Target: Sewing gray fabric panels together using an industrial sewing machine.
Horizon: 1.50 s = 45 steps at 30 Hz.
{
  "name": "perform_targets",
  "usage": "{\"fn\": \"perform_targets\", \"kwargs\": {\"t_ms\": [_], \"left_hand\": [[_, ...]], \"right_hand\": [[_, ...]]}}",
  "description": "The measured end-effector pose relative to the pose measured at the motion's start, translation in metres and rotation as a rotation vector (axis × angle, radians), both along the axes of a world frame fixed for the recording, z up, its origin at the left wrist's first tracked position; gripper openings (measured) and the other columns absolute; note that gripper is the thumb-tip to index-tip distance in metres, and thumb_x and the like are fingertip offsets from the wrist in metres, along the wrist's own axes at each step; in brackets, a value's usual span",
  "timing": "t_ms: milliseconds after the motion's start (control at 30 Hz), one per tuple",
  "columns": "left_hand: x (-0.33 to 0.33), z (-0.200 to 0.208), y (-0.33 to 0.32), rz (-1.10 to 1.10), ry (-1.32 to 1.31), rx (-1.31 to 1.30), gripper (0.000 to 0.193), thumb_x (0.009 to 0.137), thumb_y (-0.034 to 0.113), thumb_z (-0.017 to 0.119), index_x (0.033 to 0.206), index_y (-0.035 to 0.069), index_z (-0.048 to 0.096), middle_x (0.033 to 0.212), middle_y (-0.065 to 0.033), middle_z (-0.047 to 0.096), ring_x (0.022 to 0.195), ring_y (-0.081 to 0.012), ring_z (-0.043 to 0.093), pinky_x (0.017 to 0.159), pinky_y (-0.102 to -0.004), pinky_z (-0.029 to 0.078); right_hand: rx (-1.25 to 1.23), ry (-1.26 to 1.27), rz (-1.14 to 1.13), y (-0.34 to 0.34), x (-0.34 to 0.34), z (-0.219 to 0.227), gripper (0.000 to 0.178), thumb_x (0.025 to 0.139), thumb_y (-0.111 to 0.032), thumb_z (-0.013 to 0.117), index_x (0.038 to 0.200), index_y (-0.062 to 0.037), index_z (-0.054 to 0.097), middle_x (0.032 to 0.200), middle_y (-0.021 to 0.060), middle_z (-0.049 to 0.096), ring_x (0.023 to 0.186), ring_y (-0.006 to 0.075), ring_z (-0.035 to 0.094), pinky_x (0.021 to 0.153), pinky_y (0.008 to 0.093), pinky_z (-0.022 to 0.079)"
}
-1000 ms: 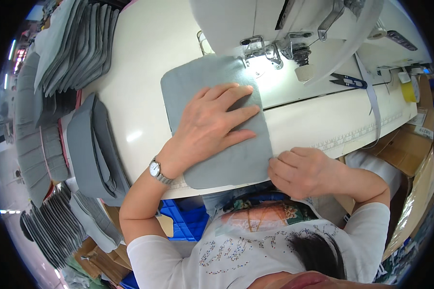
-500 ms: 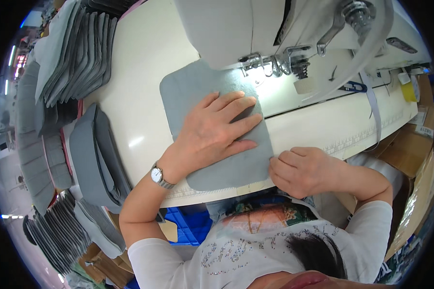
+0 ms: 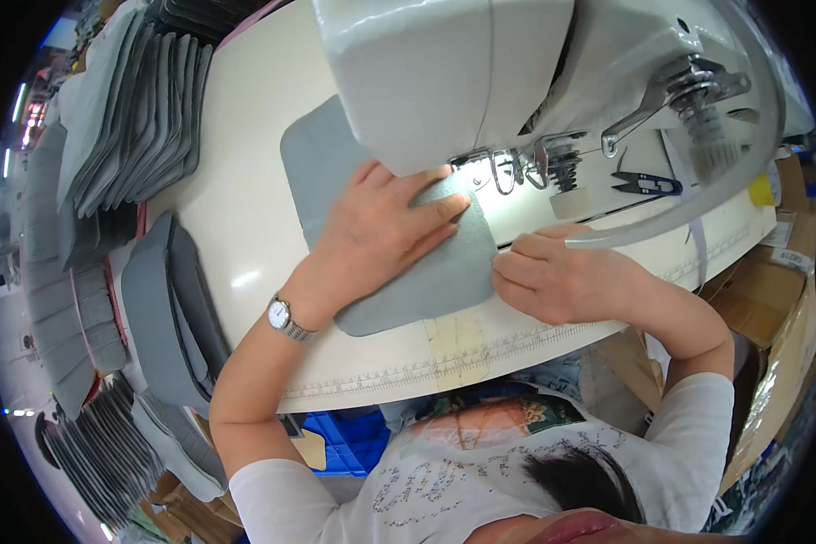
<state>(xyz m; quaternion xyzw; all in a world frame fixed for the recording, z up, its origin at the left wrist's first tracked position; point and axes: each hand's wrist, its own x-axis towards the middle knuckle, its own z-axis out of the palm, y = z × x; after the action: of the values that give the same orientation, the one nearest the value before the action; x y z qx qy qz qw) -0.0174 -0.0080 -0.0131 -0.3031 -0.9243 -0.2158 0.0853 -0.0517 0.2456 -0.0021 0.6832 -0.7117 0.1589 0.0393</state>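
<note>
A grey fabric panel [image 3: 322, 163] with rounded corners lies flat on the cream sewing table [image 3: 245, 227], reaching under the white sewing machine [image 3: 444, 72]. My left hand [image 3: 381, 231] rests flat on the panel, fingers spread and pointing toward the presser foot [image 3: 508, 168]. A wristwatch [image 3: 281, 315] sits on that wrist. My right hand [image 3: 558, 276] is curled at the panel's right edge, fingertips pinching or touching the edge near the table front. The panel's far part is hidden by the machine head.
Stacks of grey padded pieces [image 3: 127, 109] crowd the table's left side, with more [image 3: 168, 308] hanging off the left edge. Blue-handled thread snips [image 3: 646, 185] lie right of the needle. Cardboard boxes [image 3: 771, 308] stand at the right, a blue crate [image 3: 335, 440] under the table.
The view has moved closer to the machine. The panel has slid toward the table's front edge and my right hand now meets its right edge; my left hand still presses it flat.
</note>
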Motion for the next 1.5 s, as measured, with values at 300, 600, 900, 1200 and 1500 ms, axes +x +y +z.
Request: {"fn": "perform_targets", "kwargs": {"t_ms": [300, 600, 900, 1200, 1500], "left_hand": [[0.018, 0.016, -0.003, -0.129, -0.022, 0.06, 0.02, 0.075, 0.013, 0.071, 0.093, 0.004, 0.068, 0.108, -0.0081, 0.064, 0.099, -0.0273, 0.061, 0.083, -0.0384, 0.05], [0.02, 0.008, -0.008, -0.31, 0.097, -0.098, 0.02, 0.072, 0.005, 0.069, 0.092, 0.002, 0.067, 0.107, -0.0065, 0.065, 0.101, -0.0223, 0.066, 0.072, -0.0319, 0.057], [0.019, 0.016, -0.011, -0.302, -0.05, -0.086, 0.024, 0.074, 0.003, 0.072, 0.098, 0.006, 0.07, 0.11, -0.003, 0.068, 0.105, -0.0225, 0.066, 0.07, -0.0306, 0.059], [0.004, 0.018, -0.018, -0.309, -0.147, -0.009, 0.026, 0.075, -0.003, 0.069, 0.099, 0.005, 0.072, 0.116, -0.0042, 0.068, 0.109, -0.025, 0.066, 0.076, -0.0318, 0.059], [-0.02, 0.007, -0.029, -0.22, -0.008, 0.019, 0.021, 0.08, 0.006, 0.065, 0.1, 0.011, 0.072, 0.112, 0.0016, 0.07, 0.091, -0.0181, 0.069, 0.065, -0.0292, 0.055]], "right_hand": [[0.015, -0.066, -0.115, -0.024, -0.013, -0.018, 0.009, 0.07, -0.015, 0.065, 0.073, -0.008, 0.061, 0.091, 0.0068, 0.059, 0.083, 0.0178, 0.064, 0.053, 0.0341, 0.051], [-0.139, -0.196, -0.252, -0.008, -0.01, -0.029, 0.021, 0.078, -0.015, 0.064, 0.097, -0.0141, 0.072, 0.104, 0.0008, 0.066, 0.092, 0.0204, 0.065, 0.076, 0.0341, 0.052], [-0.058, -0.01, -0.321, -0.003, 0.005, -0.015, 0.026, 0.076, -0.015, 0.063, 0.102, -0.0165, 0.07, 0.1, 0.0014, 0.061, 0.092, 0.0191, 0.061, 0.086, 0.0351, 0.047], [-0.077, 0.168, -0.391, -0.01, 0.008, -0.019, 0.026, 0.075, -0.012, 0.062, 0.101, -0.0132, 0.067, 0.093, 0.0051, 0.058, 0.084, 0.0195, 0.061, 0.088, 0.0391, 0.046], [-0.053, 0.153, -0.425, -0.023, -0.022, -0.039, 0.032, 0.076, -0.01, 0.063, 0.107, -0.0172, 0.067, 0.11, 0.0056, 0.06, 0.092, 0.0183, 0.059, 0.091, 0.0384, 0.046]]}}
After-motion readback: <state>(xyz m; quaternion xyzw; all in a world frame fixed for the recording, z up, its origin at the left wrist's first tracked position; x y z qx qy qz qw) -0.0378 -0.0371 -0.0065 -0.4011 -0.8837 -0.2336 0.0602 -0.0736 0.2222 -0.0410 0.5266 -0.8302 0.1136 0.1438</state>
